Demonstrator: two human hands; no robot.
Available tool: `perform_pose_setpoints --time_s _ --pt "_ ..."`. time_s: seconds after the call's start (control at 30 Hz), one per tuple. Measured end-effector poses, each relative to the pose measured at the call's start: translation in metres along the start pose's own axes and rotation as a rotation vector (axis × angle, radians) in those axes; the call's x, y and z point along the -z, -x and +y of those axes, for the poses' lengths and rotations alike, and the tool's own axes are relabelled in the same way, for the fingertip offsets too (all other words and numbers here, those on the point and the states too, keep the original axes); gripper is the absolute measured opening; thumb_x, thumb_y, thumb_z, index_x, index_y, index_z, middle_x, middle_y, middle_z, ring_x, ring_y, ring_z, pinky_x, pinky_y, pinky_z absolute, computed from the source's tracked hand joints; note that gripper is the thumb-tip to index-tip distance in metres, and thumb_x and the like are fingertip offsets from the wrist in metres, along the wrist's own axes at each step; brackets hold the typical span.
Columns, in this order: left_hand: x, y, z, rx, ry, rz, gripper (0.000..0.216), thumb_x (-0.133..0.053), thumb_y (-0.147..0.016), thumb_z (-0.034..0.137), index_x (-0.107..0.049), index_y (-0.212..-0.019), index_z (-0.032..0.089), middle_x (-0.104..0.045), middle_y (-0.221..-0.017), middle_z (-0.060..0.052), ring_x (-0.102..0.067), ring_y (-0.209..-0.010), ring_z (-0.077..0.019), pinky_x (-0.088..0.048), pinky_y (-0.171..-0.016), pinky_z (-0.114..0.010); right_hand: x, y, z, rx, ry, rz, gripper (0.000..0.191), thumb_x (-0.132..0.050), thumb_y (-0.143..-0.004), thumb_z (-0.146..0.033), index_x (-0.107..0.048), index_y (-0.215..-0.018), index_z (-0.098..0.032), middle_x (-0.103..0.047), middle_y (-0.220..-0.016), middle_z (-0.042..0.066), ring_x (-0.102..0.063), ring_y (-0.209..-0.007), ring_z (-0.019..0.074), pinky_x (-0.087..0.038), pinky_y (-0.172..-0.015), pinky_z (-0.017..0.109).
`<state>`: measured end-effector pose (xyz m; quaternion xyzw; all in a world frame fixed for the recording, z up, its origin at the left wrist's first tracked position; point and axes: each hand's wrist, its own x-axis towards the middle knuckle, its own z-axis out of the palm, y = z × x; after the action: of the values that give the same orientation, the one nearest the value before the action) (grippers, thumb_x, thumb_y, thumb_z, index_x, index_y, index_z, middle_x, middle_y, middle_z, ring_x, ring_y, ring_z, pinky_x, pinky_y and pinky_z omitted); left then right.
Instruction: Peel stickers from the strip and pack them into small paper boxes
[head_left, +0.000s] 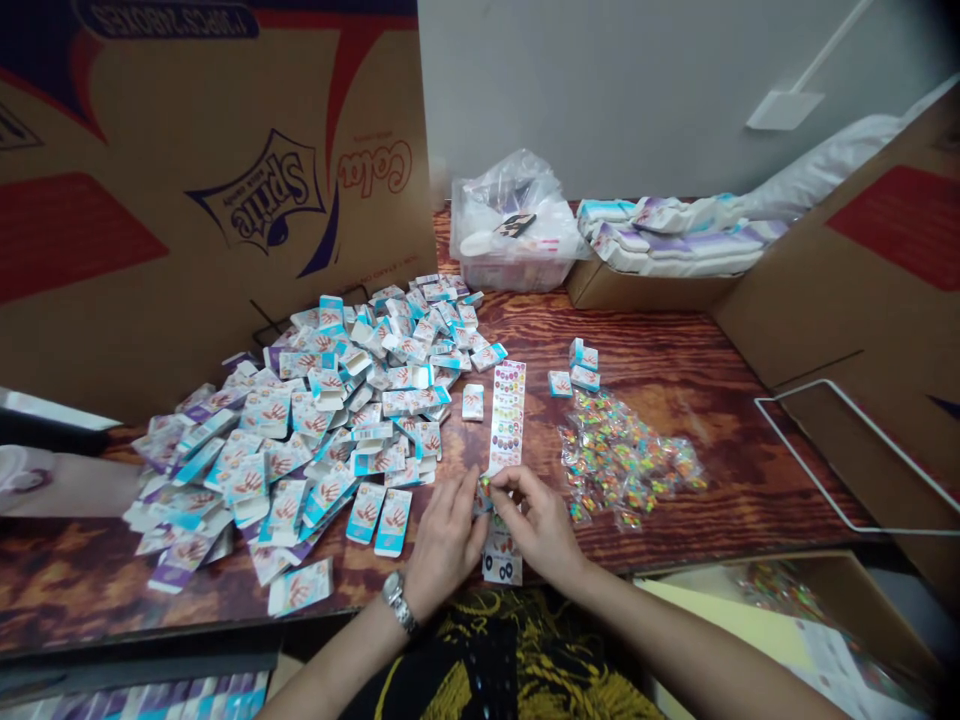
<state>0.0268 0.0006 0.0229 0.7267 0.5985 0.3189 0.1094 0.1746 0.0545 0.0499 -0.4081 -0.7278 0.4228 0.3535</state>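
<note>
Pinching packet (484,493) between left hand (448,525) and right hand (538,525), with bent, nearly closed fingers, over strip (509,415) directly beneath; apparently positioning, so calling for steady, light pinch next.

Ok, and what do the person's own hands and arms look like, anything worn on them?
The left hand and right hand are ungloved, and no sleeve shows on the left forearm or right forearm. A silver-coloured watch with a metal link band sits on the left wrist; nothing shows on the right one.
</note>
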Motion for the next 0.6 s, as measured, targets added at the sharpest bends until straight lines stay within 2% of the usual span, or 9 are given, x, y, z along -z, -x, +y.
perform_pose_setpoints --time_s 0.13,0.23,0.33,0.47,0.53,0.6 --pt "0.001 0.0 0.0 -0.012 -0.007 0.03 0.061 -0.045 -0.087 0.015 -0.02 -0.142 0.018 -0.047 -0.126 -0.016 -0.045 -0.119 -0.0256 -0.045 -0.096 -0.042 0.007 0.0 -0.008 0.126 0.154 -0.048 0.014 -0.046 -0.091 -0.02 -0.055 -0.101 -0.022 -0.061 -0.093 0.006 -0.055 -0.089 0.0209 -0.046 -0.079 0.035" --pt "0.002 -0.002 0.002 -0.021 -0.013 0.045 0.062 -0.045 -0.087 0.016 -0.019 -0.143 0.02 -0.046 -0.129 -0.016 -0.043 -0.122 -0.0262 -0.044 -0.098 -0.043 0.012 -0.003 -0.01 0.175 0.209 -0.033 0.015 -0.049 -0.091 -0.021 -0.057 -0.103 -0.023 -0.061 -0.092 0.006 -0.052 -0.09 0.0218 -0.047 -0.078 0.036" --pt "0.004 -0.002 0.004 -0.023 0.005 0.045 0.062 -0.045 -0.087 0.014 -0.019 -0.143 0.019 -0.047 -0.127 -0.015 -0.043 -0.121 -0.0251 -0.044 -0.098 -0.042 0.014 -0.004 -0.007 0.248 0.238 -0.036 0.017 -0.051 -0.091 -0.021 -0.059 -0.106 -0.024 -0.06 -0.09 0.006 -0.052 -0.088 0.021 -0.047 -0.077 0.036" --pt "0.007 -0.002 0.005 -0.014 0.033 0.049 0.063 -0.045 -0.086 0.012 -0.02 -0.143 0.019 -0.047 -0.127 -0.014 -0.043 -0.121 -0.0241 -0.044 -0.098 -0.041 0.017 -0.002 0.004 0.418 0.396 -0.019 0.024 -0.053 -0.09 -0.025 -0.061 -0.112 -0.022 -0.054 -0.102 0.01 -0.05 -0.095 0.0232 -0.046 -0.079 0.039" --pt "0.009 -0.002 0.005 -0.025 0.034 0.047 0.063 -0.044 -0.086 0.012 -0.02 -0.143 0.02 -0.046 -0.127 -0.014 -0.043 -0.121 -0.024 -0.044 -0.098 -0.041 0.021 -0.002 0.007 0.463 0.439 -0.066 0.025 -0.054 -0.089 -0.028 -0.061 -0.113 -0.022 -0.048 -0.114 0.013 -0.047 -0.105 0.0264 -0.044 -0.084 0.044" --pt "0.011 -0.002 0.007 -0.058 0.027 0.044 0.063 -0.044 -0.086 0.011 -0.019 -0.143 0.019 -0.046 -0.127 -0.014 -0.042 -0.12 -0.0238 -0.043 -0.098 -0.041 0.026 -0.004 0.006 0.414 0.396 -0.199 0.022 -0.053 -0.09 -0.03 -0.062 -0.109 -0.021 -0.04 -0.128 0.013 -0.039 -0.119 0.0285 -0.041 -0.093 0.046"
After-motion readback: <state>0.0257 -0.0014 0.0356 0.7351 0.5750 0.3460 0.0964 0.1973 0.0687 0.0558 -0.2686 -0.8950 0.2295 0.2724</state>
